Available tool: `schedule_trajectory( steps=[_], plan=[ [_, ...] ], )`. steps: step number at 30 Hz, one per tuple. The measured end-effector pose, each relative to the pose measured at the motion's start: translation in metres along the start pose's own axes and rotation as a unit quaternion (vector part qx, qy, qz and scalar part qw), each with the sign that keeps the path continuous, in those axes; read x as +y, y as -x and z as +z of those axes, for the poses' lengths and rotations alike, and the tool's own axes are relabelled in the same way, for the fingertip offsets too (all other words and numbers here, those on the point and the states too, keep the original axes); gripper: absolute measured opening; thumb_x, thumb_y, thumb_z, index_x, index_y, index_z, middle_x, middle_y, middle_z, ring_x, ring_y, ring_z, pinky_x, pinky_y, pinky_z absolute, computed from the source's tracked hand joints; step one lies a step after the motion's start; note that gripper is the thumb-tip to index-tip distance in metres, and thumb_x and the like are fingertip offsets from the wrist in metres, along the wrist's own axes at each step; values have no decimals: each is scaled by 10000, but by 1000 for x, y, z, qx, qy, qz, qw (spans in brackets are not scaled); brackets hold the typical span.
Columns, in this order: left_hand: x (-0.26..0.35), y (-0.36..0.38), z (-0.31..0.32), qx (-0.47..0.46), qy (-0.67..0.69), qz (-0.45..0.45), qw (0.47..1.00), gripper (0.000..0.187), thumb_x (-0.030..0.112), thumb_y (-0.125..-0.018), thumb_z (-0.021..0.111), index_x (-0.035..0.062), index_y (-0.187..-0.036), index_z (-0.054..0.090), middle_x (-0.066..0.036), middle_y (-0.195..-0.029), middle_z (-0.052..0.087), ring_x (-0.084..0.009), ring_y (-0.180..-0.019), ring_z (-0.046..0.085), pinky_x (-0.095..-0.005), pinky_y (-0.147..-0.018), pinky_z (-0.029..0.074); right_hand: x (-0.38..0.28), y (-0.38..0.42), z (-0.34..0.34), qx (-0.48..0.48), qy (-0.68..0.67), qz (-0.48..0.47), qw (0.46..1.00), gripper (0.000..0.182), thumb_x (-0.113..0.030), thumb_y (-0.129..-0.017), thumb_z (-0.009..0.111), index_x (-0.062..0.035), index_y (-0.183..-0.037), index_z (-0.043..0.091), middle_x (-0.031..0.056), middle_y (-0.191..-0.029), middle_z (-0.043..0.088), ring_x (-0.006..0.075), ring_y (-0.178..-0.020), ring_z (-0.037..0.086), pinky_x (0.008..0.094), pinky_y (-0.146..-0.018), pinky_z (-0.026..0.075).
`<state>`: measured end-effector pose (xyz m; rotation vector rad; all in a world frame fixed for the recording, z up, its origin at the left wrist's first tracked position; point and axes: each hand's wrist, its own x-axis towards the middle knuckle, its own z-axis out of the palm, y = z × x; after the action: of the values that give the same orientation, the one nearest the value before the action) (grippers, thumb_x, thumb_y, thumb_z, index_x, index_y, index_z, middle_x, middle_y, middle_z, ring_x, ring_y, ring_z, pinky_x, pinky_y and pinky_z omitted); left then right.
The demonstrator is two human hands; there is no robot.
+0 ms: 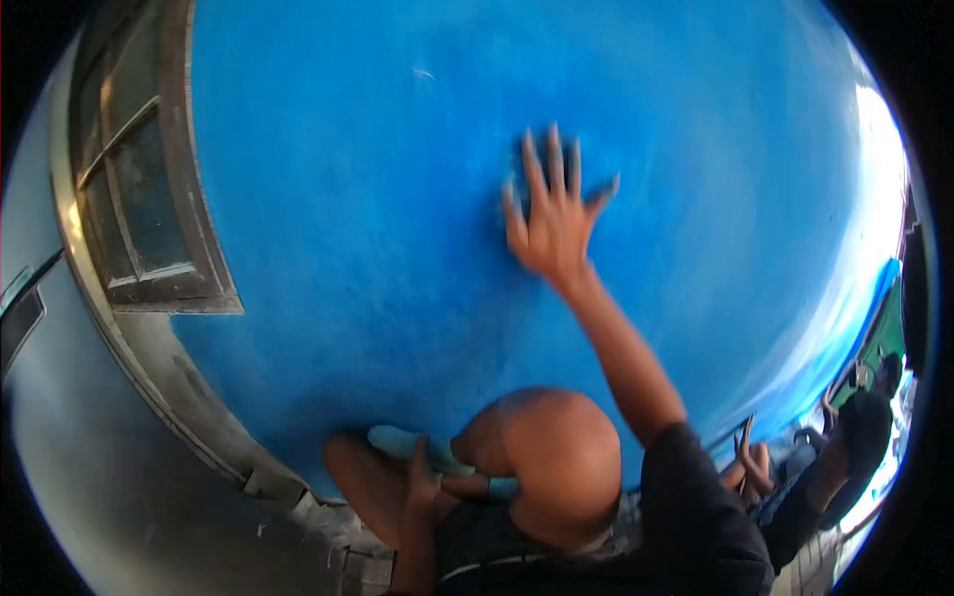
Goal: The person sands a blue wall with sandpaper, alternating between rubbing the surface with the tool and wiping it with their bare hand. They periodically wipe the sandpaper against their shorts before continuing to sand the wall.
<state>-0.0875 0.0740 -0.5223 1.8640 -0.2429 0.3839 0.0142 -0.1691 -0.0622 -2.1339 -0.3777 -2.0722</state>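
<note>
My right hand is raised at arm's length against a blue wall, fingers spread wide and nothing held in them. Its edges are slightly blurred, and the blue around it looks darker and more saturated. Low down, between my bent legs, my left hand closes around a pale blue elongated thing, its thumb lying across it. The hand covers part of that thing, and I cannot tell what kind of thing it is. My bare knee rises to the right of it.
A wooden-framed window is set in the wall at the left. Bare grey masonry shows under it. Bricks or rubble lie along the wall's foot. At the far right, another person in dark clothes is close to the wall.
</note>
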Motion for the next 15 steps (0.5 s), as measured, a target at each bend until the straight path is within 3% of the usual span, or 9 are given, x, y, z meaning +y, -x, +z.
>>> schedule_trajectory(
  steps=[1, 2, 4, 8, 10, 12, 13, 14, 15],
  plan=[
    [-18, 1, 4, 18, 62, 65, 996, 851, -123, -783, 678, 34, -1536, 313, -157, -1548, 369, -318, -1426, 375, -465, -1174, 341, 10, -32, 3, 42, 13, 8, 999, 606, -463, -998, 444, -188, -1539, 435, 139, -1601, 383, 378, -1470, 356, 793, -1084, -55],
    [-41, -4, 10, 8, 56, 53, 997, 851, -123, -783, 678, 34, -1536, 313, -157, -1548, 369, -318, -1426, 375, -465, -1174, 341, 25, -61, 9, 70, 22, 11, 997, 606, -464, -1010, 425, -198, -1555, 403, 137, -1613, 359, 384, -1479, 336, 803, -1079, -30],
    [-84, -15, 12, 37, 376, -140, 915, 898, -132, -733, 698, 25, -1530, 315, -178, -1525, 400, -335, -1413, 397, -455, -1150, 379, 38, -78, 12, 92, 31, 23, 995, 607, -465, -1022, 407, -208, -1571, 372, 135, -1626, 336, 390, -1487, 317, 812, -1074, -5],
    [-92, -15, 11, 45, 238, -75, 967, 898, -139, -713, 685, 7, -1522, 322, -197, -1501, 437, -360, -1404, 416, -456, -1161, 358, 45, -24, -12, 35, 22, 25, 999, 619, -451, -1012, 414, -197, -1574, 365, 138, -1623, 340, 391, -1488, 314, 806, -1078, -13],
    [-55, -4, 3, 24, -3, 16, 1000, 896, -121, -695, 692, -10, -1512, 341, -200, -1489, 462, -361, -1400, 430, -473, -1154, 362, 33, 53, -37, -54, 23, 45, 997, 623, -422, -1000, 460, -149, -1557, 397, 173, -1619, 337, 390, -1493, 308, 787, -1084, -40],
    [-119, -3, 13, 52, 93, 88, 990, 941, -82, -670, 722, -18, -1522, 329, -190, -1503, 455, -337, -1408, 430, -462, -1166, 346, 28, 121, -43, -119, 28, 69, 990, 622, -429, -991, 481, -144, -1541, 431, 169, -1601, 371, 382, -1474, 347, 773, -1093, -49],
    [-50, -10, 13, 32, 356, -89, 930, 905, -2, -722, 739, -1, -1531, 333, -166, -1516, 447, -317, -1418, 419, -455, -1172, 336, 32, 145, -36, -126, 43, 68, 989, 632, -437, -991, 482, -147, -1549, 419, 174, -1604, 365, 385, -1480, 335, 768, -1096, -57],
    [48, -19, 10, 113, 592, -252, 757, 874, 78, -775, 756, 16, -1540, 338, -142, -1528, 440, -297, -1428, 409, -448, -1179, 325, 38, 146, -24, -132, 62, 71, 987, 643, -445, -991, 483, -150, -1557, 406, 179, -1606, 358, 389, -1486, 322, 762, -1099, -65],
    [41, -40, 15, 114, 593, -233, 762, 874, 78, -775, 756, 16, -1540, 338, -142, -1528, 440, -297, -1428, 409, -448, -1179, 325, 37, 120, -12, -114, 55, 68, 990, 643, -445, -991, 483, -150, -1557, 406, 179, -1606, 358, 389, -1486, 322, 762, -1099, -65]
  ],
)
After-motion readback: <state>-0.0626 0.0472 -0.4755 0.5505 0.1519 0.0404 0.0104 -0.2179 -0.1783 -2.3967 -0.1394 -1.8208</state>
